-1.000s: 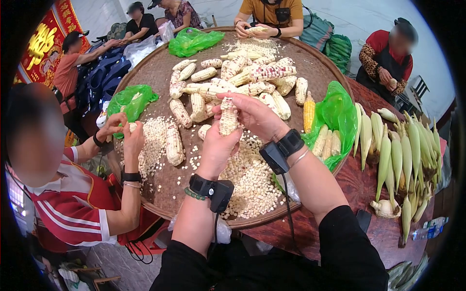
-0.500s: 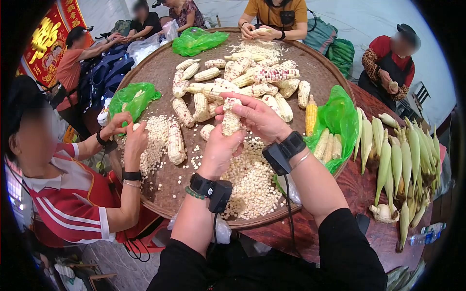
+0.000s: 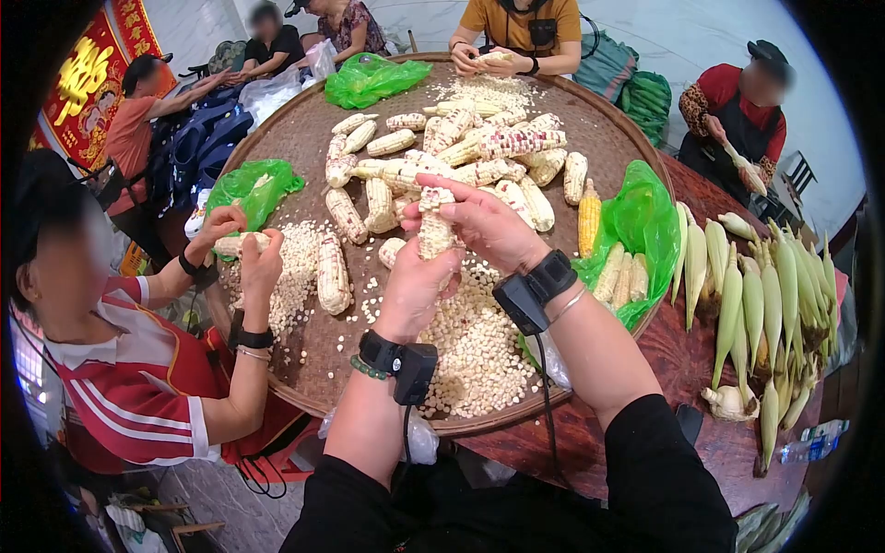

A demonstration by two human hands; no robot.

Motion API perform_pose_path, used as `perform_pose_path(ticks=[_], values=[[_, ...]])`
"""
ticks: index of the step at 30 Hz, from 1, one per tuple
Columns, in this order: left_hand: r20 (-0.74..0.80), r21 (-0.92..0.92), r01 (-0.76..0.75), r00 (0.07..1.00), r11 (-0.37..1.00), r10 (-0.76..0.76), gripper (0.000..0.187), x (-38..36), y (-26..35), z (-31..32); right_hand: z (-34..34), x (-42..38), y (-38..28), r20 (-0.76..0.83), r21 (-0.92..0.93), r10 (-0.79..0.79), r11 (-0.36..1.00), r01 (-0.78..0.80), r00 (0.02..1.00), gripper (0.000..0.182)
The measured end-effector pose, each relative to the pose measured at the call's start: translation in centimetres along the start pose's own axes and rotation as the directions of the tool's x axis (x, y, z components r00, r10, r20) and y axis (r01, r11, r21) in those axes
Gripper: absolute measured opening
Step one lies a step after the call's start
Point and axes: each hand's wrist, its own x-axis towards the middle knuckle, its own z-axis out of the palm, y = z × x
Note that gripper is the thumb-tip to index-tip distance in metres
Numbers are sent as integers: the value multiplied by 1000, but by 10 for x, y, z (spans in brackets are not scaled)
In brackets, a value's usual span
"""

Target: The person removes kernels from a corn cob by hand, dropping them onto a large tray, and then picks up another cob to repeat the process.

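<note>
An ear of corn (image 3: 436, 226), pale with a few reddish kernels at its top end, stands nearly upright between my hands. My left hand (image 3: 419, 286) is wrapped round its lower part. Against its upper right side presses my right hand (image 3: 489, 221), with fingers reaching behind the ear. Below them a heap of loose white kernels (image 3: 479, 346) lies on the round woven tray (image 3: 318, 378). Beyond my hands several whole ears (image 3: 392, 170) are piled, some speckled dark red. A yellow ear (image 3: 590, 221) rests to the right of the pile.
Green plastic bags (image 3: 641, 230) lie along the tray's rim, one with peeled ears in it. Unhusked corn (image 3: 756, 295) covers the wooden table (image 3: 645, 396) at right, near a plastic bottle (image 3: 811, 449). At left a co-worker (image 3: 157, 369) holds an ear; others sit or stand around the tray.
My hands have shifted slightly left, still on the same ear. The co-worker at left now shows an ear held level. The person at far right has lowered a long ear outward.
</note>
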Motion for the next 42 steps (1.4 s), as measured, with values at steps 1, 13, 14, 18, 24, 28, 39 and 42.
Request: perform_pose_path(ticks=[1,13,14,18,24,28,39,42], values=[[0,0,0,1000,1000,0,18,-1,1,1,-4,2,3,0,0,0,1000,0,1000,53],[-112,233,-126,981,964,156,20,0,-3,7,2,6,13,-123,-222,-96,973,67,988,42],[-100,239,-111,985,965,138,20,0,-3,6,0,7,15,-117,-209,-91,976,65,989,41],[-35,150,-82,995,985,88,21,0,-4,3,1,5,13,-83,-186,-72,981,55,994,41],[-20,-14,-46,999,999,45,30,-1,1,6,2,1,5,-20,-134,-30,991,27,999,46],[-6,-46,-3,1000,999,3,25,-3,3,5,-6,1,3,12,-163,-56,985,57,998,48],[42,-128,115,993,985,-111,13,-7,9,6,-3,6,9,4,81,-50,996,49,999,46],[131,-125,142,983,982,-125,12,-5,6,0,-3,4,8,17,46,-67,997,66,998,45]])
